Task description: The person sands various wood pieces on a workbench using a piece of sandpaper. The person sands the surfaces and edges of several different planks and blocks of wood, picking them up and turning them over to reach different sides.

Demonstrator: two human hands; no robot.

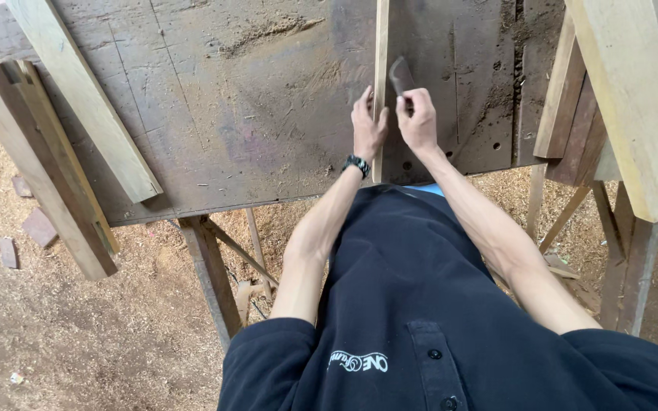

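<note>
A thin light wooden strip (381,53) lies lengthwise on the dark, scarred workbench top (253,114). My left hand (366,125), with a black watch on its wrist, rests flat against the strip's left side near its close end. My right hand (418,119) grips a small dark flat block (401,76) just right of the strip, tilted up and away from me. Whether the block touches the strip I cannot tell.
A pale plank (85,99) lies diagonally on the bench's left part, and two more boards (43,167) lean off its left edge. Thick timbers (634,106) are stacked at the right. Sawdust (78,327) covers the ground beneath, with brick pieces (38,227) at left.
</note>
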